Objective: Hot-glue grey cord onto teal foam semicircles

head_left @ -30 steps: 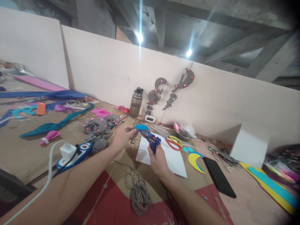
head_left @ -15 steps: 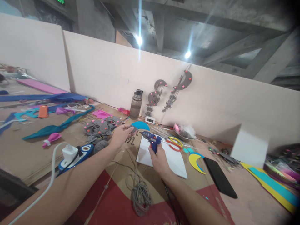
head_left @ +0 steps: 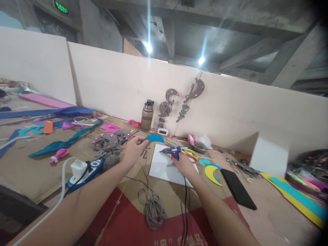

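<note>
My left hand [head_left: 134, 149] pinches a small grey piece [head_left: 148, 140] between thumb and fingers, just in front of a blue half-round shape [head_left: 155, 138]. My right hand [head_left: 185, 164] is closed round the handle of a blue glue gun [head_left: 175, 152], whose nozzle points left over a white sheet [head_left: 164, 167]. Its black cord [head_left: 186, 205] hangs down below that hand. Scissors with yellow and red handles [head_left: 191, 154] lie just behind the glue gun. A coil of grey cord [head_left: 154, 212] rests on the cardboard between my forearms.
Grey crescents with pink dots [head_left: 109, 140] and a power strip [head_left: 85, 174] lie at left. A bottle [head_left: 147, 116] stands by the white partition [head_left: 107, 78]. To the right are a yellow crescent [head_left: 212, 175], a black phone [head_left: 238, 189] and a bowl [head_left: 201, 145].
My right hand has moved the glue gun rightward over the sheet, and its nozzle now lies flatter and farther from my left hand. The camera view has shifted slightly.
</note>
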`<state>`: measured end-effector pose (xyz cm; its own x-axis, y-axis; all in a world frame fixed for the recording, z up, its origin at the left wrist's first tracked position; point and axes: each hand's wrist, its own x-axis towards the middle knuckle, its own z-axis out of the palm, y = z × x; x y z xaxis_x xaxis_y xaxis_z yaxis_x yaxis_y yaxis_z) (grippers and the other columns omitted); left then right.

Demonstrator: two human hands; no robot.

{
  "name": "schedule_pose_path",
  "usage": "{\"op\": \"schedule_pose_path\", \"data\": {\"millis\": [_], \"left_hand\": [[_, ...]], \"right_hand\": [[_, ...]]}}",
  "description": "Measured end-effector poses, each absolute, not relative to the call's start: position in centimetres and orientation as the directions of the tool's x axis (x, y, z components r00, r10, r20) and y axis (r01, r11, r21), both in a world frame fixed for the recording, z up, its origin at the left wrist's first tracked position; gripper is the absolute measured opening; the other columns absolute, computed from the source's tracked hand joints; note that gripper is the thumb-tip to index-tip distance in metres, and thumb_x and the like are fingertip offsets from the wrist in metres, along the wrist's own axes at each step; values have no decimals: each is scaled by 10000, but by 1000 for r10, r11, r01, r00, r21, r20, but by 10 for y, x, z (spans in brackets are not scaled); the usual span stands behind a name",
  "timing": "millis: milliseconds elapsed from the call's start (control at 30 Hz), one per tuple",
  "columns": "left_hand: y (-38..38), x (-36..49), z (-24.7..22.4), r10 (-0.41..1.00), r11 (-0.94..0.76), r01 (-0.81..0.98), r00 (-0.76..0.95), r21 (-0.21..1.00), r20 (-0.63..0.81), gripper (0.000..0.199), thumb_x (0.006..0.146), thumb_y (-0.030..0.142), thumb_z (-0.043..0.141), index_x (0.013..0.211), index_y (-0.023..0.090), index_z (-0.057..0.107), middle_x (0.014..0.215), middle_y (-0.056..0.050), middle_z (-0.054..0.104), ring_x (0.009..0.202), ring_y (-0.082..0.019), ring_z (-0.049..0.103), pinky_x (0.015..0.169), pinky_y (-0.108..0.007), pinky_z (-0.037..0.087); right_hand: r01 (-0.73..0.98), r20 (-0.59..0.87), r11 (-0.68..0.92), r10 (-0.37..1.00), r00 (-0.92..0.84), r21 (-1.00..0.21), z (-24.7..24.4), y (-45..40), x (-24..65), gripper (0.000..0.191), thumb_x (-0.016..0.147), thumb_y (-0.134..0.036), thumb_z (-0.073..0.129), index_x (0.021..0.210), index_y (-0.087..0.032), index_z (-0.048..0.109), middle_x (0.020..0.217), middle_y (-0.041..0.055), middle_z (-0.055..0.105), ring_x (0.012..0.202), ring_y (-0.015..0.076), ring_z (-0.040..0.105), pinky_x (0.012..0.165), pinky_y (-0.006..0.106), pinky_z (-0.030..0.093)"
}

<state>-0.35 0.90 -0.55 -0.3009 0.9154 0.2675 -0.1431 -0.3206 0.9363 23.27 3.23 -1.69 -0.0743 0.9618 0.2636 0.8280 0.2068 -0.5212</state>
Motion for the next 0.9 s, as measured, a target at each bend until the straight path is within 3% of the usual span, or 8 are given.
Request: {"op": "schedule_pose_path", "data": {"millis": [100,200,300,400,533,600,700,900], "left_hand": [[5,-1,-4,903,-352,-84,-294,932,314,266,686,366,681,816,143,616,745,-55,699,670,-153,648,648,-259,484],[0,3,0,887,-364,12,-299,931,351,236,707,359,659,807,150,614,725,-43,691,662,-151,638,628,-250,468],[-6,7,3,865,-384,129,-296,914,405,212,729,353,631,802,154,622,721,-34,685,650,-150,624,617,-250,459],[-11,10,4,824,-431,242,-287,869,489,194,745,345,613,813,164,634,745,-29,684,684,-159,622,641,-257,459],[-16,9,5,774,-497,314,-261,809,577,162,749,324,613,830,190,656,785,-30,690,729,-165,623,684,-256,457],[-17,7,7,768,-511,267,-285,817,573,155,744,322,623,828,196,659,779,-31,690,718,-165,624,678,-250,459],[-18,7,12,773,-517,134,-351,846,528,168,712,323,664,813,188,656,766,-32,688,705,-161,626,689,-251,469],[-13,13,13,911,-389,-354,-287,851,297,225,671,304,712,800,145,619,772,-33,675,738,-155,641,782,-328,512]], "right_hand": [[898,388,208,920,-46,-389,-11,24,231,141,717,-275,630,689,-162,550,918,195,611,977,316,539,819,405,378],[862,524,378,836,-161,-338,-3,12,217,101,788,-269,544,753,-176,526,896,142,590,919,266,531,815,400,392],[626,550,547,807,-216,-556,0,2,193,84,814,-279,498,830,-202,469,875,66,572,843,200,537,785,353,431],[367,479,510,859,-180,-778,1,-2,164,207,759,-282,561,900,-216,425,961,44,574,896,174,560,832,351,443],[51,405,420,895,-188,-906,8,-4,129,282,716,-263,592,896,-222,378,904,17,580,842,147,586,787,326,474],[-53,357,353,916,-186,-934,10,-6,117,287,727,-260,576,918,-228,364,875,3,568,759,134,582,681,294,492],[-71,355,348,926,-130,-935,10,-9,111,234,774,-316,545,931,-226,397,822,-14,529,659,118,528,568,251,458],[40,486,489,872,-64,-872,6,-10,124,132,812,-313,504,861,-194,534,789,-13,540,721,122,484,691,255,404]]}}
